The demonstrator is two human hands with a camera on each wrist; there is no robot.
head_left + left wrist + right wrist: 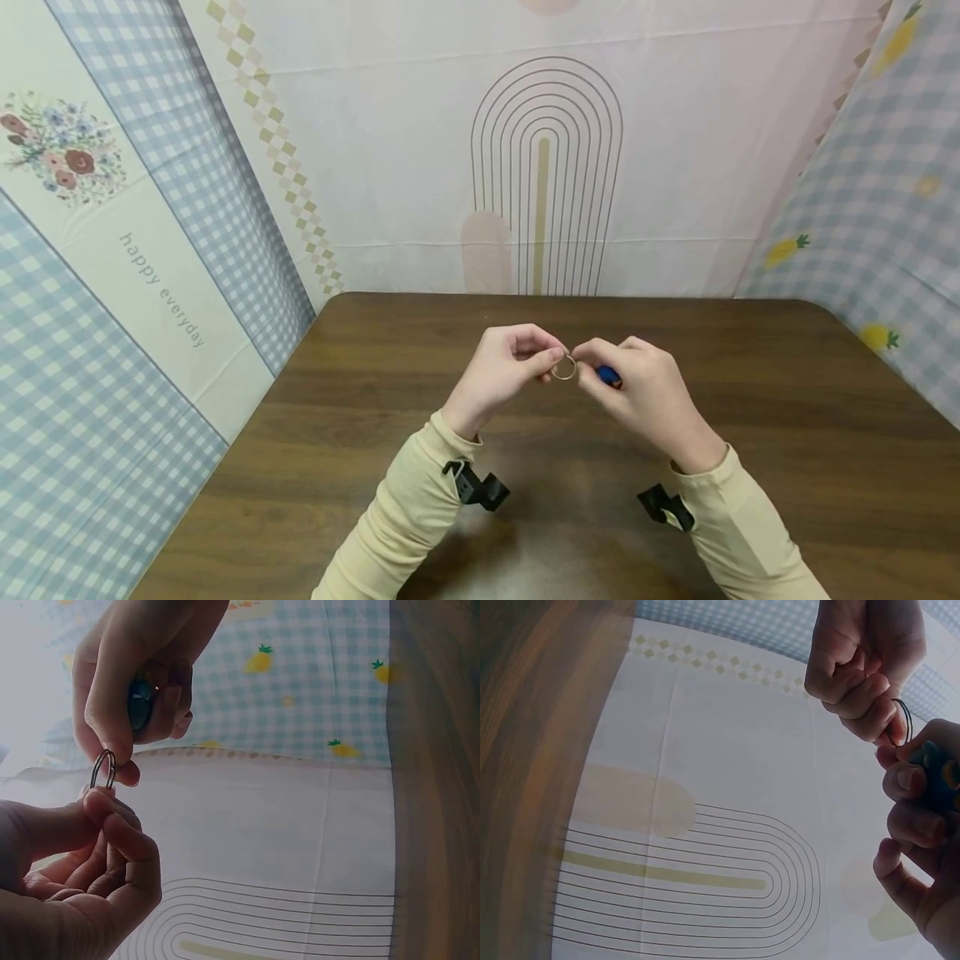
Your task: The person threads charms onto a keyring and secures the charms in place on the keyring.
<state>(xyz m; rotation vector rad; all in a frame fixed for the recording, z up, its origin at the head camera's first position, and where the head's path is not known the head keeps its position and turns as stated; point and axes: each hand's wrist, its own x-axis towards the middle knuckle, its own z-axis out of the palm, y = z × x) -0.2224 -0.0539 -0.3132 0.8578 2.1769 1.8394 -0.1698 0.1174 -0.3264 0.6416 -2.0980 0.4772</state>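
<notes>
Between the two hands is a thin metal split ring [564, 368], its coils standing slightly apart in the left wrist view. My left hand [510, 362] pinches one side of the ring [104, 769] between thumb and forefinger. On the opposite side, the thumb and forefinger of my right hand [637, 387] pinch at the ring too. A small blue object [609, 377] sits inside the curled right fingers; orange spots show on the blue object [939, 776] in the right wrist view. Fingers cover most of it, so its kind and any link to the ring are hidden.
Both hands are above a dark brown wooden table [337, 450]. A white patterned cloth [390, 167] hangs behind its far edge, with blue checked cloths [847, 192] at the sides. Black wrist cameras [480, 487] are strapped over the cream sleeves [408, 492].
</notes>
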